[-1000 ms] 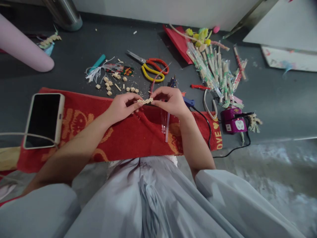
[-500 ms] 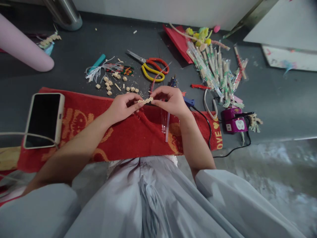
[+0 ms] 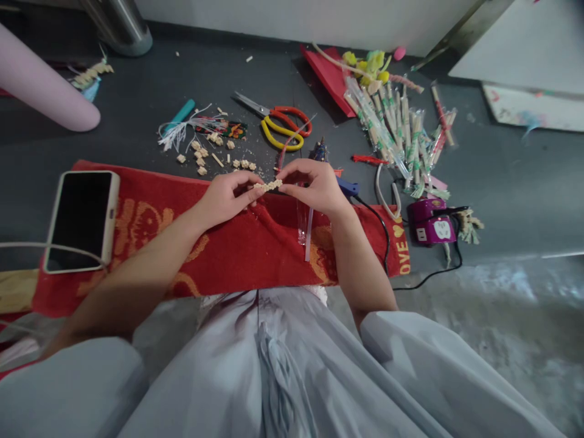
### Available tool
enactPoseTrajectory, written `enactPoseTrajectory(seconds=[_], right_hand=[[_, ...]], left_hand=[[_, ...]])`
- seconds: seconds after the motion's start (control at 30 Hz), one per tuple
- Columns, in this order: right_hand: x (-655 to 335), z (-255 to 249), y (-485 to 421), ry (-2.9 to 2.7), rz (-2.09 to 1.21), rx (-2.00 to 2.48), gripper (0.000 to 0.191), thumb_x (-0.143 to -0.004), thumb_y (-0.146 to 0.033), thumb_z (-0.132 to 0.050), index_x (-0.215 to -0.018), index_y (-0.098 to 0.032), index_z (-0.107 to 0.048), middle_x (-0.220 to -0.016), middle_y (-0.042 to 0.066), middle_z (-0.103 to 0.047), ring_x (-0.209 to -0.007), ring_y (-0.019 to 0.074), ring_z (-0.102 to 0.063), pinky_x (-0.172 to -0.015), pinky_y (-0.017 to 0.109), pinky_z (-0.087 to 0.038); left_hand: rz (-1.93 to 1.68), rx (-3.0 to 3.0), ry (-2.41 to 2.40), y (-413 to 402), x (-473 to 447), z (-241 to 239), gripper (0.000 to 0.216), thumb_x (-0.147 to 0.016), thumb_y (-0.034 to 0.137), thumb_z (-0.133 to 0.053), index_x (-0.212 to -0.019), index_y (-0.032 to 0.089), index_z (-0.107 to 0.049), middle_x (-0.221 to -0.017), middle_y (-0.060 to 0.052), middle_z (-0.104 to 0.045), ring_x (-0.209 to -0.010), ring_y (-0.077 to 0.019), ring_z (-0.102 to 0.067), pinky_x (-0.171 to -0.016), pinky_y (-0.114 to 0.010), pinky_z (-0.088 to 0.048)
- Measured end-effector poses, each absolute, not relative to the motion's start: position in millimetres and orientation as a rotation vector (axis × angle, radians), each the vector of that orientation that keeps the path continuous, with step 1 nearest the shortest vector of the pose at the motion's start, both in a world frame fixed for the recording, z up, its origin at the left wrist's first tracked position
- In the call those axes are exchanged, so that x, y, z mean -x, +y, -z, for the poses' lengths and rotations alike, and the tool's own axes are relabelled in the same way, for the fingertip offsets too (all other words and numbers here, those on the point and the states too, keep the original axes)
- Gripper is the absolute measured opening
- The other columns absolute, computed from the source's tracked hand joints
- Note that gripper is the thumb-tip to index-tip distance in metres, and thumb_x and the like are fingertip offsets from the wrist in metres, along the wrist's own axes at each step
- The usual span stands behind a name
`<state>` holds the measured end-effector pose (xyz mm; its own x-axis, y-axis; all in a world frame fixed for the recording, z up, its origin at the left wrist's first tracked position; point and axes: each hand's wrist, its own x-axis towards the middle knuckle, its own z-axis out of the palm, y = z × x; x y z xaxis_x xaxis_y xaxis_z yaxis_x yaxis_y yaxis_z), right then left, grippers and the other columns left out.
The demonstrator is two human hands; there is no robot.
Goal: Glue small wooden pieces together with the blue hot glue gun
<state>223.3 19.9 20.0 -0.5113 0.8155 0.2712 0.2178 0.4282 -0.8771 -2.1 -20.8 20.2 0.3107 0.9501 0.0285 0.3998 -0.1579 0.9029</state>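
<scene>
A short knobbly strip of cream-coloured pieces (image 3: 269, 186) is stretched between my two hands above the red towel (image 3: 255, 249). My left hand (image 3: 228, 196) pinches its left end between thumb and fingers. At the other end, my right hand (image 3: 314, 184) pinches it with thumb and forefinger. Small cream clusters (image 3: 199, 153) and crumbs lie on the dark table just beyond my left hand. Scissors with red and yellow handles (image 3: 279, 125) rest past my right hand. A blue glue gun (image 3: 347, 186) lies partly hidden behind that hand.
On the towel's left sits a phone-like device (image 3: 82, 220) with a cable across it. Plastic-wrapped sticks (image 3: 401, 128) are heaped at the right, near a purple box (image 3: 431, 222) with a black cord. A metal cylinder (image 3: 119, 27) and pink rod (image 3: 50, 85) stand at left.
</scene>
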Motion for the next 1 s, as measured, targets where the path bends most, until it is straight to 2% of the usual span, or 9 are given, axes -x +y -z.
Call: enactPoseTrajectory(seconds=[0.27,0.5,0.57,0.73,1.0], right_hand=[[-224,-20,20,-1.986,-1.080,0.871,0.019,-0.081,-0.034,-0.071,-0.091,-0.018,-0.073,-0.090,0.003,-0.071,-0.078,0.0129,-0.063,-0.073,0.029,-0.054],[-223,-26,16,-2.157,-0.985,0.884,0.014,-0.082,-0.029,-0.067,-0.089,-0.018,-0.072,-0.086,0.003,-0.072,-0.072,0.0133,-0.063,-0.069,0.028,-0.051],[-222,-26,14,-2.261,-0.907,0.857,0.011,-0.082,-0.025,-0.065,-0.088,-0.018,-0.072,-0.083,0.003,-0.072,-0.072,0.0141,-0.062,-0.070,0.028,-0.050],[-217,-24,12,-2.473,-0.699,0.812,0.013,-0.083,-0.016,-0.061,-0.088,-0.018,-0.073,-0.088,0.006,-0.072,-0.088,0.0200,-0.063,-0.087,0.035,-0.048],[-217,-26,9,-2.632,-0.626,0.869,0.018,-0.082,-0.011,-0.055,-0.088,-0.018,-0.070,-0.086,0.007,-0.070,-0.086,0.0218,-0.059,-0.083,0.036,-0.044]], left_hand=[[-0.780,-1.755,1.237,-21,2,-21,0.060,-0.086,0.072,-0.055,-0.102,0.016,-0.069,-0.076,-0.005,-0.072,-0.062,-0.0146,-0.065,-0.061,-0.025,-0.051],[-0.713,-2.177,1.216,-13,15,-26,0.056,-0.093,0.066,-0.049,-0.103,0.020,-0.079,-0.092,-0.008,-0.074,-0.085,-0.0190,-0.066,-0.082,-0.031,-0.050],[-0.674,-2.248,1.177,-11,20,-25,0.055,-0.093,0.065,-0.050,-0.105,0.021,-0.080,-0.093,-0.007,-0.072,-0.085,-0.0186,-0.064,-0.083,-0.031,-0.050],[-0.508,-2.313,1.132,-9,25,-21,0.044,-0.093,0.058,-0.054,-0.105,0.025,-0.081,-0.093,-0.006,-0.067,-0.086,-0.0192,-0.062,-0.080,-0.032,-0.048],[-0.404,-2.266,1.176,-10,26,-21,0.038,-0.087,0.053,-0.062,-0.112,0.029,-0.078,-0.096,-0.004,-0.066,-0.092,-0.0210,-0.064,-0.087,-0.033,-0.049]])
